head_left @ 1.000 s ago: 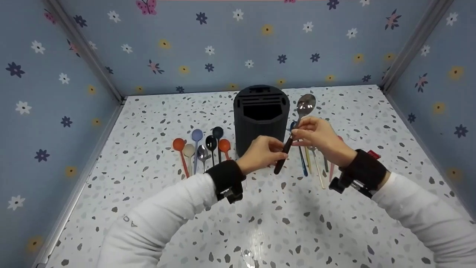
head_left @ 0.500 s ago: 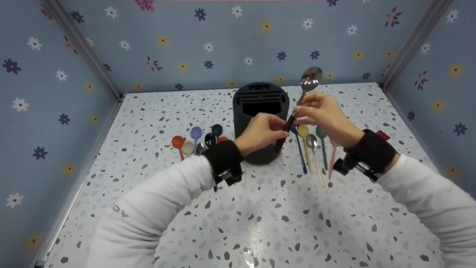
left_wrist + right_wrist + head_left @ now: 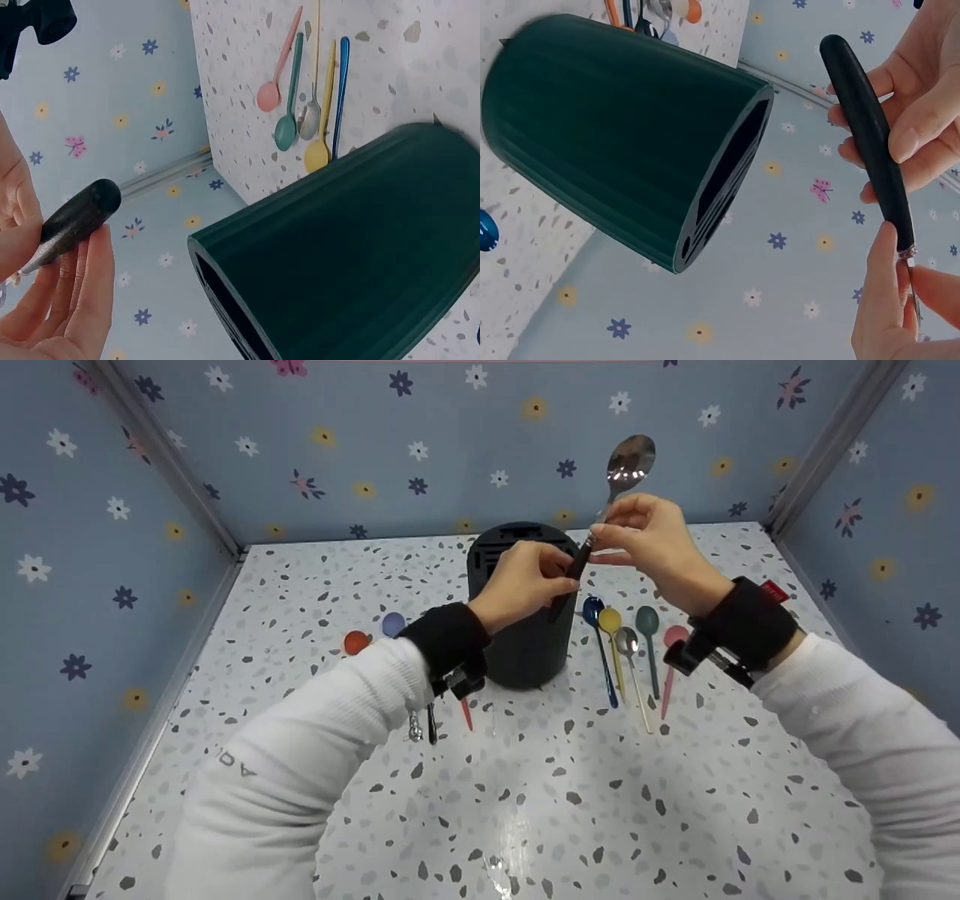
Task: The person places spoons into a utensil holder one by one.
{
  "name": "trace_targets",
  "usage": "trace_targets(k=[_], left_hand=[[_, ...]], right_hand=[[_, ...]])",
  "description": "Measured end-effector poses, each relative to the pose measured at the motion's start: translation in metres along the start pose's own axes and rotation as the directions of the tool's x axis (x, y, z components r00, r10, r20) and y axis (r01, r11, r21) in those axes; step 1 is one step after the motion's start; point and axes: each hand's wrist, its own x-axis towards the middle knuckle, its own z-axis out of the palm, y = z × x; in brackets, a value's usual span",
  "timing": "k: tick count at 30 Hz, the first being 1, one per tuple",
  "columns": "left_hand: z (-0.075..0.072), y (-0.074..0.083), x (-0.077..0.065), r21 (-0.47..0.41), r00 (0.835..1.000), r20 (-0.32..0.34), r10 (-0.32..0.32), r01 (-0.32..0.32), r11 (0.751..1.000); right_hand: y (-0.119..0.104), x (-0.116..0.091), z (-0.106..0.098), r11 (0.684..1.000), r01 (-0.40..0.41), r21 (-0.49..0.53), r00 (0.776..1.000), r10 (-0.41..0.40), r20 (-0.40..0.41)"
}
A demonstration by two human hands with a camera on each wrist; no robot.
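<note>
A large metal spoon with a dark handle is held up in the air, tilted, bowl pointing up and to the right. My left hand pinches its dark handle between thumb and fingers. Further up, my right hand pinches the neck just above the handle's metal collar. Behind and below the left hand stands a dark ribbed utensil holder, upright on the table. The left hand covers part of its slotted top in the head view; the right wrist view shows the slots.
Right of the holder lie a blue spoon, a yellow spoon, a silver spoon, a green spoon and a pink spoon. On the left, an orange spoon and a lavender spoon show; my left arm hides others.
Both hands have risen together with the spoon, its bowl now against the back wall in view. My left arm covers more of the left spoons, while the right ones have come into sight.
</note>
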Motion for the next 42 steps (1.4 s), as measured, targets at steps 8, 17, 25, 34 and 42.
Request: trace_targets(k=[8,17,25,34,42], left_hand=[[-0.003,-0.003,0.014,0.036,0.996,-0.062,0.071,-0.069,0.997],[-0.004,-0.008,0.030,0.068,0.987,-0.142,0.078,-0.069,0.995],[0.001,-0.019,0.044,0.040,0.977,-0.202,0.069,-0.062,0.997],[0.006,-0.030,0.055,0.072,0.973,-0.225,0.048,-0.033,0.997],[0.010,-0.040,0.060,0.097,0.971,-0.237,0.028,-0.005,0.995]], right_hand=[[-0.006,0.014,0.004,0.999,0.018,-0.032,0.999,-0.019,-0.043],[-0.005,0.028,0.005,0.998,0.053,0.034,0.997,-0.051,-0.058],[0.003,0.038,0.003,0.995,0.059,0.084,0.997,-0.054,-0.060],[0.016,0.047,0.000,0.994,0.042,0.103,0.996,-0.034,-0.077],[0.029,0.050,-0.002,0.998,0.024,0.062,0.998,-0.021,-0.053]])
